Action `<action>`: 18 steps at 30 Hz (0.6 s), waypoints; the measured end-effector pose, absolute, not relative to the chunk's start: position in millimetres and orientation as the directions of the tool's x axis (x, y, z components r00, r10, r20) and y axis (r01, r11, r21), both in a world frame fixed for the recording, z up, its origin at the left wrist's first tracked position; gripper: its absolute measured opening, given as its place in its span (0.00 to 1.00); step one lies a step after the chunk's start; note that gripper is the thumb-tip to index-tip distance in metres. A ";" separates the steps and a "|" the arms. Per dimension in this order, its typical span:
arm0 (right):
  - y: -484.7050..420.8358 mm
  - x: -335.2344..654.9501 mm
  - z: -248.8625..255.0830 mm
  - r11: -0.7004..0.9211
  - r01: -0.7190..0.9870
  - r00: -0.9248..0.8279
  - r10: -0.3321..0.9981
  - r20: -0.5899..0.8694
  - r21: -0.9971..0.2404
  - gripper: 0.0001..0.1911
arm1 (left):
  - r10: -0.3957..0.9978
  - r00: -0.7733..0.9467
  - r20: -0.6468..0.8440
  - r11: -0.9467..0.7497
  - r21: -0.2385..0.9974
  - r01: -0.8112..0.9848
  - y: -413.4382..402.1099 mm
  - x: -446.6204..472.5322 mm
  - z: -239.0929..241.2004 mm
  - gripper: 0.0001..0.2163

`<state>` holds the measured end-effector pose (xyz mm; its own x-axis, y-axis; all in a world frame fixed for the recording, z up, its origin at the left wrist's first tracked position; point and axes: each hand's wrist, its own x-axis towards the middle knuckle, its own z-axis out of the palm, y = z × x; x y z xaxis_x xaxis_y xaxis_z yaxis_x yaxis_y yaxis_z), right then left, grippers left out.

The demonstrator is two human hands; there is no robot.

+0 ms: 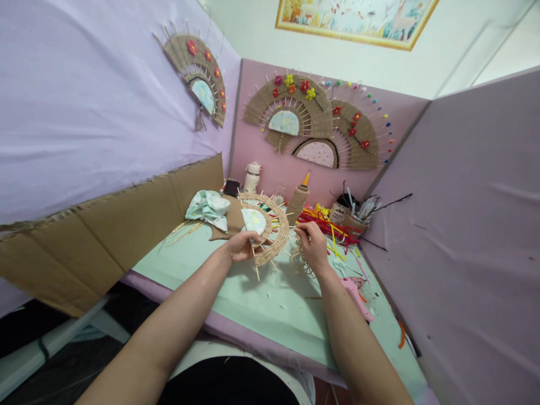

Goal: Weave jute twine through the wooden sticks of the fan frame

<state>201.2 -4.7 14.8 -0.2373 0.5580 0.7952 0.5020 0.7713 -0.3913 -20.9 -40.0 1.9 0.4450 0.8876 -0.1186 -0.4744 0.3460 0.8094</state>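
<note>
Over the table I hold a half-round woven fan (279,236), with thin sticks poking out past a band of tan twine and a pale floral cloth piece (253,220) at its centre. My left hand (244,246) grips its lower inner edge, thumb on top. On the fan's right side, my right hand (312,242) is closed in a pinch close to a stick tip. Loose twine (300,260) hangs in a tangle below and beside that hand. The fingertips hide exactly what they pinch, though twine seems to run there. Behind stands a cone of twine (298,199).
Crumpled floral cloth (207,209) and cut cardboard (234,216) lie left. A white bottle (252,178) stands behind. Red and yellow pipe cleaners (333,228), a pen holder (354,219) and a pink glue gun (356,298) sit right. Finished fans (291,107) hang on the pink panel.
</note>
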 end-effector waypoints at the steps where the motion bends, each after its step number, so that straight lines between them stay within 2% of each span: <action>1: -4.5 201.1 14.2 0.762 0.508 -0.229 0.569 0.790 -0.402 0.07 | 0.884 0.451 -0.125 0.352 0.812 -0.466 -38.6 -21.7 0.1 0.22; 7: -3.3 200.2 14.5 0.700 0.449 -0.202 0.685 0.700 -0.556 0.08 | 0.870 0.460 -0.179 0.392 0.817 -0.423 -33.0 -26.5 -6.7 0.23; 13: -1.6 206.0 19.2 0.526 0.254 -0.301 0.840 0.451 -0.811 0.12 | 0.866 0.446 -0.226 0.427 0.798 -0.425 -38.7 -25.8 0.1 0.21; 18: 2.1 210.2 16.8 0.368 0.100 -0.389 0.869 0.304 -0.924 0.14 | 0.845 0.500 -0.191 0.424 0.809 -0.407 -39.9 -25.9 0.5 0.22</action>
